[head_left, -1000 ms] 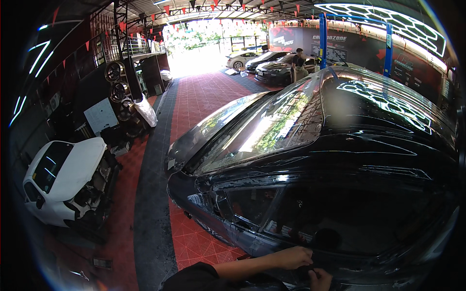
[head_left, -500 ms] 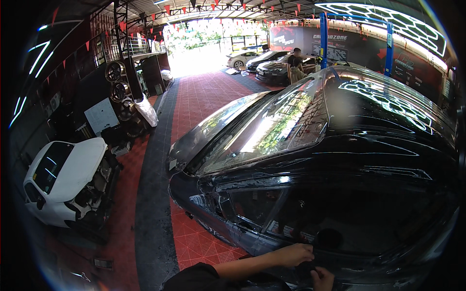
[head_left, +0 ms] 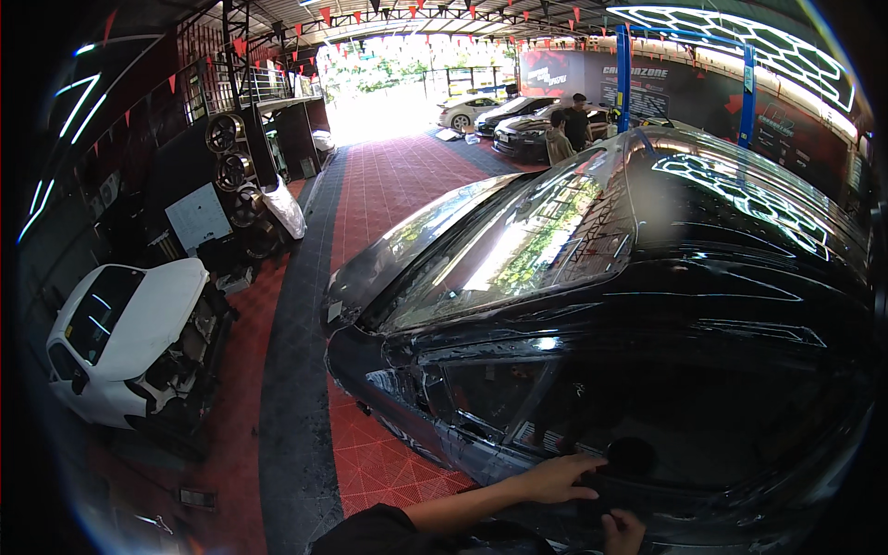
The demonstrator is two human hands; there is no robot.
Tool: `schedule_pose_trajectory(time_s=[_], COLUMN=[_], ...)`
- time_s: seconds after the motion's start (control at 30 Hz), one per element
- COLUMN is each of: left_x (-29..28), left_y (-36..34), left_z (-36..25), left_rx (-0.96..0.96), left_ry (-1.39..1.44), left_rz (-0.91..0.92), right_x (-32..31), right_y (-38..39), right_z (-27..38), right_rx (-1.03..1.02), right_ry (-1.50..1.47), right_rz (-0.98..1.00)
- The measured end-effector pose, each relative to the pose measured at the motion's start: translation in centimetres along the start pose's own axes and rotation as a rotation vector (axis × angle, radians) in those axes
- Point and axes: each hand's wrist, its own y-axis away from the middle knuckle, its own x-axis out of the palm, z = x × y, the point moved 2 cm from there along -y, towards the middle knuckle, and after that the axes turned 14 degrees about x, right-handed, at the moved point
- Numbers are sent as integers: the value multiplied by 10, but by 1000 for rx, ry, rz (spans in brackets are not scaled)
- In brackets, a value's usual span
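A glossy black car [head_left: 703, 305] fills the right side, its side window [head_left: 703, 407] facing me. Patchy, wet-looking marks show along the window frame and front fender. My left hand [head_left: 558, 479] reaches in from the lower edge, over the door just below the window. Its fingers are spread, the thumb apart from the others, and nothing shows between them. Below and to the right, my right hand [head_left: 623, 531] is low by the door with its fingers curled. Whatever it may hold is lost in the dark. A round dark patch [head_left: 632, 456] shows on the glass beside my left fingertips.
At left stands a white car [head_left: 139, 324] with its front end stripped. Wheels [head_left: 225, 134] hang on a rack behind it. Red and grey floor tiles [head_left: 388, 194] run toward parked cars [head_left: 523, 125]. Two people [head_left: 566, 129] stand beyond the windshield, near a blue lift post [head_left: 623, 83].
My left hand has opened and its fingers have spread, where both hands were close together around something dark. A second person has come into sight beyond the car.
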Motion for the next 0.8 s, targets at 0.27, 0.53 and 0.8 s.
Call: schedule_pose_trajectory(time_s=[0.27, 0.53, 0.8], left_x=[13, 15, 20], left_y=[-3, -4, 1], left_z=[0, 0, 5], left_rx=[-292, -201, -160], left_ry=[418, 359, 277], left_rz=[-161, -166, -35], right_x=[3, 9, 5], right_y=[-3, -1, 7], right_z=[2, 3, 13], right_rx=[163, 130, 94], right_ry=[-270, -237, -294], right_rz=[-11, -1, -192])
